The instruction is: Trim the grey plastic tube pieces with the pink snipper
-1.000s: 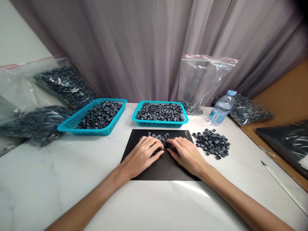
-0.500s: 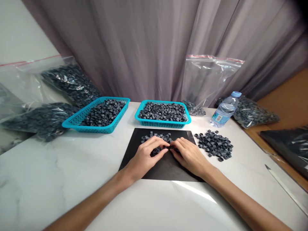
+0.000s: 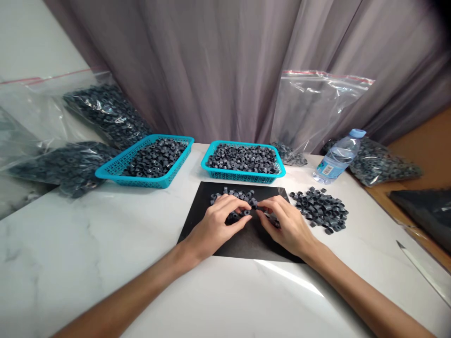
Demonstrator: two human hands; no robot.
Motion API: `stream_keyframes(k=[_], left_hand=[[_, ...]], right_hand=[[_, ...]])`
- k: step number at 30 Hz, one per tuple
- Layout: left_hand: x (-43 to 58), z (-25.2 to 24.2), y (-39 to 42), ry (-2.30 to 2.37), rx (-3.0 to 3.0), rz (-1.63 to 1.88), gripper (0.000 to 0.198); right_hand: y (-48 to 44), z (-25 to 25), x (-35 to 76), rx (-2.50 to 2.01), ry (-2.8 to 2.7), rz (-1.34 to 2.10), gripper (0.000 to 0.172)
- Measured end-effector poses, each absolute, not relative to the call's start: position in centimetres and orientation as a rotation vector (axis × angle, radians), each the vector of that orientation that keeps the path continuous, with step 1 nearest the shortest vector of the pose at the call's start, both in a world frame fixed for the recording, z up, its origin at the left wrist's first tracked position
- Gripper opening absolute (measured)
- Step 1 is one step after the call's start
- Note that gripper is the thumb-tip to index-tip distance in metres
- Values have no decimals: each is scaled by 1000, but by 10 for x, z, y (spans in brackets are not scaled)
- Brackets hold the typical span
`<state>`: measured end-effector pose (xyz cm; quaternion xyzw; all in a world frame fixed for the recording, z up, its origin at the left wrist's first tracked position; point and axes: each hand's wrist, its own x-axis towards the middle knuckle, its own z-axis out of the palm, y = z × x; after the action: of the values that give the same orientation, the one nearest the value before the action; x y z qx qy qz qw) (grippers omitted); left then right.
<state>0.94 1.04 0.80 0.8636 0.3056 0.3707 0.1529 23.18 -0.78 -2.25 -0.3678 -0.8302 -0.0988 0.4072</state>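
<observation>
Here, the left hand [image 3: 216, 224] and right hand [image 3: 287, 226] rest on the black mat [image 3: 246, 245] on the counter [image 3: 105, 263]. Both grips are curled, with fingertips meeting over the rings [image 3: 235, 193] heaped on the mat's far half. Whether either grip has hold of a ring cannot be told. A loose pile [image 3: 322, 207] lies just right of the mat. A basket [image 3: 243, 177] stands behind it.

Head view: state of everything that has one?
left hand, curled on rings, grip unclear
right hand, curled on rings too
left basket, full
right basket, full
water bottle, capped
upright bag, nearly empty
black mat, flat
</observation>
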Motion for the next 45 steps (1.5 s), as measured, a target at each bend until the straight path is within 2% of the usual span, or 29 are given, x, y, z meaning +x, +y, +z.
stream_keyframes(k=[4,7,15,20,26,32,45], left_hand=[[10,7,11,877,2413,1053,10],[13,9,11,909,2221,1040,10],[16,13,13,731,1510,925,17],[18,19,10,670,1316,840,22],[18,23,7,621,1224,784,21],[18,24,6,647,1195,751,29],[20,21,4,642,1190,724,34]], right_hand=[[-6,-22,234,-849,-2151,-462,33],[-6,-22,235,-819,-2169,-487,38],[-16,-15,219,-1021,-1720,84,20],[-19,-10,214,-984,-1650,247,20],[-26,-6,212,-963,-1665,212,22],[-28,-1,212,-980,-1677,167,24],[-24,-9,219,-913,-1807,197,41]])
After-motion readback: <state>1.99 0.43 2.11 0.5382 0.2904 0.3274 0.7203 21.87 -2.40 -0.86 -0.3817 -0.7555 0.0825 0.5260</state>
